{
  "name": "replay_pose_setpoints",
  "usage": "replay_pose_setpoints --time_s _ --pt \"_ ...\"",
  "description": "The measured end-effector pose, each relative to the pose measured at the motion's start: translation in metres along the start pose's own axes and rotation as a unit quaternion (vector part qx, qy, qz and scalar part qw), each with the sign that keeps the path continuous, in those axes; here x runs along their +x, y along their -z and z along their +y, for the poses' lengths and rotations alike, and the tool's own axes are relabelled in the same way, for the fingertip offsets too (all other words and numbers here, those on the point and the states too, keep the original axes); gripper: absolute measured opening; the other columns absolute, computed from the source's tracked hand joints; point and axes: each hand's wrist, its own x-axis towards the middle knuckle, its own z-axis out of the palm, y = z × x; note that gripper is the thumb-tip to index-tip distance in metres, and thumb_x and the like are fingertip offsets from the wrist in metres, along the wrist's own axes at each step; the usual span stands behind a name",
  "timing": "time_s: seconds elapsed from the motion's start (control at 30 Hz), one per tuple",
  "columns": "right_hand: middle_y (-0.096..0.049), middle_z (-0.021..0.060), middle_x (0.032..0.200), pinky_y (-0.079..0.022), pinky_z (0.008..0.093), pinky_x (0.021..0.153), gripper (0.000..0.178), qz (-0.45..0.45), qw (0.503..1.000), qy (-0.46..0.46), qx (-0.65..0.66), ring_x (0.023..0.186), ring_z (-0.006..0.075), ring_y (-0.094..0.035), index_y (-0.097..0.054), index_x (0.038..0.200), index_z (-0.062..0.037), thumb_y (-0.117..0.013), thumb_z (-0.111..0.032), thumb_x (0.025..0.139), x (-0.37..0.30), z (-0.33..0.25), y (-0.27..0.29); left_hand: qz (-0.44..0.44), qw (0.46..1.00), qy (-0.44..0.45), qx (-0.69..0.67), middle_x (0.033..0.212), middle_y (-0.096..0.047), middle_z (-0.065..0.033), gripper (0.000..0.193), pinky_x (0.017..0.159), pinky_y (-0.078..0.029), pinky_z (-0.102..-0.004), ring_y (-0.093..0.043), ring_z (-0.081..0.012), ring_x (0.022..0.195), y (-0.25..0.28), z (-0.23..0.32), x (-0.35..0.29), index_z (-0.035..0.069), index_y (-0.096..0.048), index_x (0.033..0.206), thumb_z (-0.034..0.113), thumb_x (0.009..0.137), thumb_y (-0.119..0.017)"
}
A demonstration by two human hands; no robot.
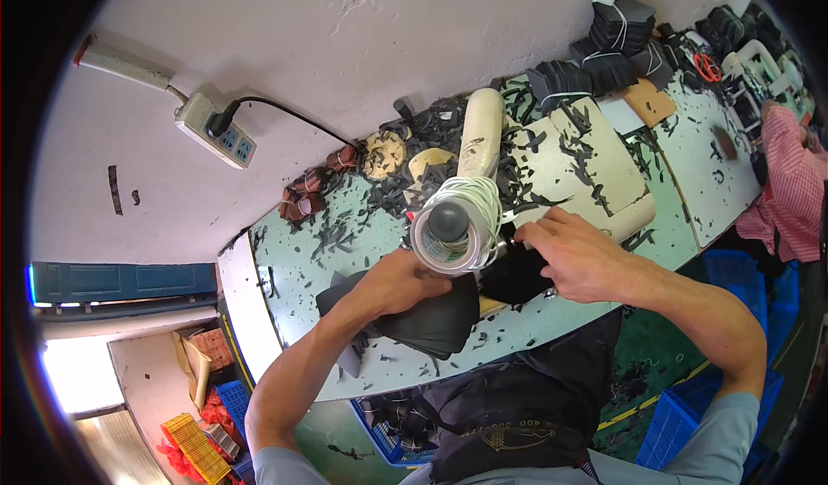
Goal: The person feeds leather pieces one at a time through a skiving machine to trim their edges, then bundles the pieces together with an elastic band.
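My left hand (398,283) is closed over a fanned stack of dark grey flat pieces (435,323) at the table's front edge, its thumb lying across the top. A cream machine (483,127) stands in front of me, with a round white holder (431,256) wound with pale cord (483,200) above its working end. Just right of that end, my right hand (576,256) is closed, index finger and thumb bent inward beside a black piece (520,276). What its fingertips grip cannot be made out. The machine's working point is hidden under the holder.
Black scraps litter the pale green table (345,248) and the machine's flat bed (569,162). Tied dark bundles (621,28) stand at the back right, brown rolls (302,200) at the left. A power strip (216,131) hangs on the wall. A person's checked sleeve (785,179) is at right; blue crates (681,416) sit below.
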Motion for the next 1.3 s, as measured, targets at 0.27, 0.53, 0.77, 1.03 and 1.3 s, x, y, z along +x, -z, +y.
replay_pose_setpoints --time_s 0.27,0.53,0.77,1.03,1.3 --pt "-0.061 0.0173 0.110 -0.046 0.0448 0.093 0.043 0.072 0.986 0.149 -0.036 0.108 0.0357 -0.054 -0.063 0.113 0.0007 -0.069 -0.002 0.071 0.004 0.003 -0.001 0.055 0.981 -0.160 0.099 0.130 -0.062 -0.0151 0.057 0.101 -0.045 -0.0368 -0.059 -0.0244 0.116 -0.010 0.011 0.015 0.005 -0.061 0.129 0.022 0.079 -0.080" --pt "-0.058 0.0176 0.115 -0.048 0.0455 0.090 0.042 -0.045 0.999 0.015 -0.012 0.112 0.0350 -0.053 -0.064 0.113 -0.0029 -0.068 -0.003 0.071 -0.005 0.004 0.017 0.066 0.989 0.004 0.131 0.130 -0.062 -0.0148 0.050 0.103 -0.045 -0.0373 -0.060 -0.0292 0.118 -0.008 0.012 0.009 0.011 -0.061 0.130 0.024 0.083 -0.074" --pt "-0.056 0.0179 0.124 -0.047 0.0447 0.093 0.036 -0.038 0.999 -0.018 -0.007 0.119 0.0349 -0.051 -0.066 0.108 -0.0036 -0.066 -0.003 0.072 0.005 -0.003 0.006 0.010 0.996 -0.038 0.076 0.129 -0.063 -0.0153 0.062 0.105 -0.043 -0.0364 -0.060 -0.0265 0.116 0.002 0.019 -0.002 0.005 -0.059 0.133 0.026 0.080 -0.081" --pt "-0.059 0.0176 0.123 -0.047 0.0471 0.094 0.038 -0.032 0.997 0.068 0.003 0.122 0.0360 -0.049 -0.066 0.112 -0.0045 -0.068 -0.004 0.074 -0.001 0.009 0.011 0.111 0.990 -0.060 0.061 0.132 -0.061 -0.0154 0.058 0.104 -0.043 -0.0365 -0.058 -0.0271 0.119 -0.014 0.013 0.005 0.005 -0.058 0.134 0.022 0.082 -0.079" --pt "-0.061 0.0183 0.117 -0.044 0.0439 0.098 0.038 -0.107 0.989 -0.081 0.056 0.114 0.0365 -0.054 -0.067 0.114 -0.0054 -0.072 -0.001 0.076 -0.003 0.001 0.020 0.001 0.999 0.017 0.033 0.121 -0.070 -0.0109 0.044 0.103 -0.045 -0.0368 -0.065 -0.0250 0.112 -0.008 0.010 -0.013 0.011 -0.065 0.128 0.017 0.085 -0.072"
